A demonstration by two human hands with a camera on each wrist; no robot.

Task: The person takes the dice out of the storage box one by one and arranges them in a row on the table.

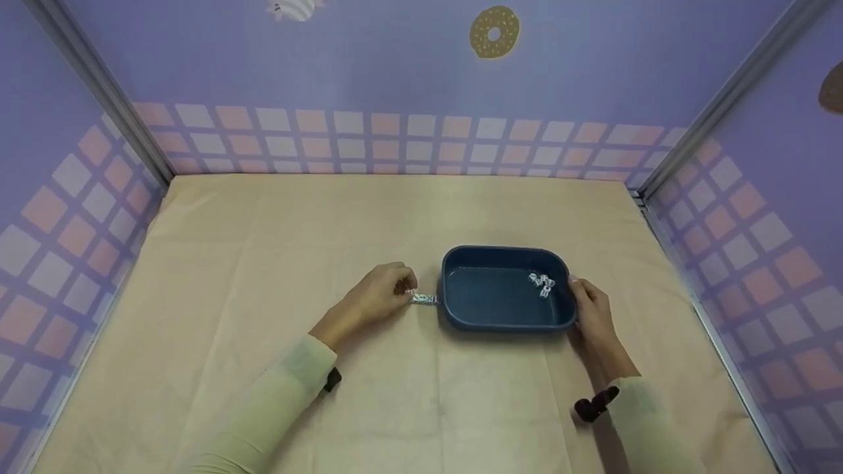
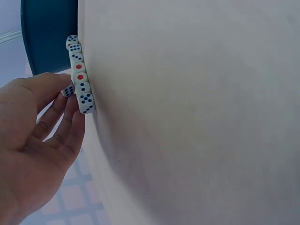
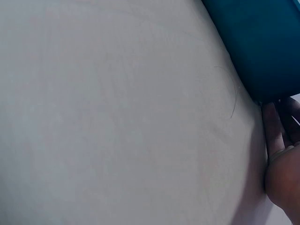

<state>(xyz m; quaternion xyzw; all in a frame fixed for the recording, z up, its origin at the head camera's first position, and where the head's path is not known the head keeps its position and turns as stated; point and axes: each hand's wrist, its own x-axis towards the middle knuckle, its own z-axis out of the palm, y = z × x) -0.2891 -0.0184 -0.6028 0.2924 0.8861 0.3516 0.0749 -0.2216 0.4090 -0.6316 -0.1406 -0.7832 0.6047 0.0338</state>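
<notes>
A die (image 2: 68,90) with blue pips is pinched between the thumb and fingers of my left hand (image 1: 379,291). Beside it, a straight row of white dice (image 2: 80,77) with red and blue pips lies on the cloth, its far end close to the left end of a dark blue rectangular tray (image 1: 500,327). Whether row and tray touch I cannot tell. My right hand (image 1: 595,316) holds the tray at its right end, thumb at the rim and fingers against the outside, partly hidden. Several loose dice (image 1: 544,282) lie inside the tray, towards its right side.
A pale cloth (image 1: 316,230) with creases covers the table. Purple walls (image 1: 395,72) with pink and white checks rise at the back and both sides, with metal posts (image 1: 105,99) at the corners. Dark bands (image 1: 596,404) sit at the sleeve cuffs.
</notes>
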